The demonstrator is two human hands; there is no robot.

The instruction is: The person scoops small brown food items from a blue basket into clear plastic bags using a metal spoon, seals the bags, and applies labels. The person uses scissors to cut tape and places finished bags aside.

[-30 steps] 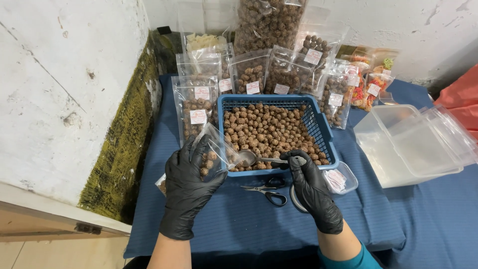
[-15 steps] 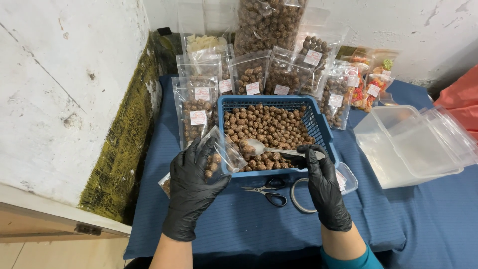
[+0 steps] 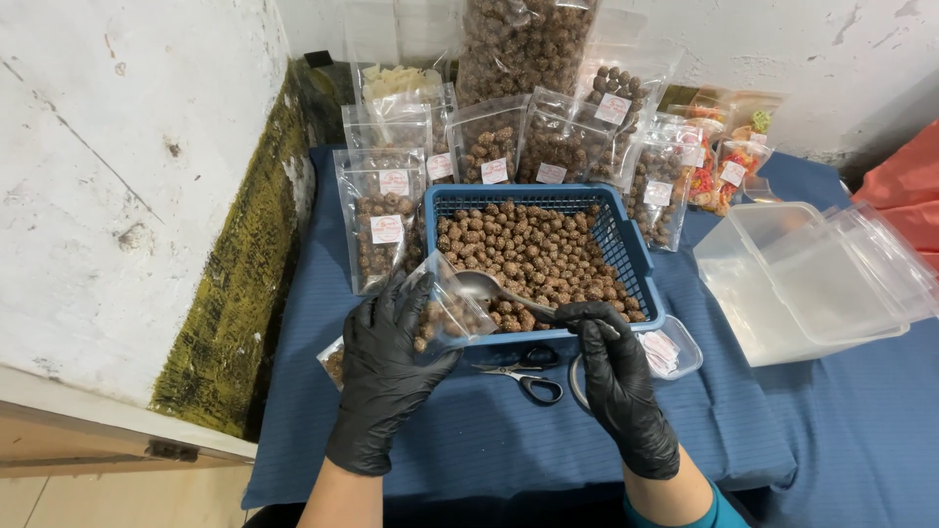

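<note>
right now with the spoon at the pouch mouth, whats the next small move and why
Probably dip the spoon back into the blue basket for another scoop. Its bowl looks empty, the clear pouch in the left hand is only part full and held open, and the right hand grips the handle just above the brown balls.

blue basket [image 3: 641, 256], brown balls [image 3: 533, 249], black-gloved hands [image 3: 386, 376], navy cloth [image 3: 489, 430]
</note>
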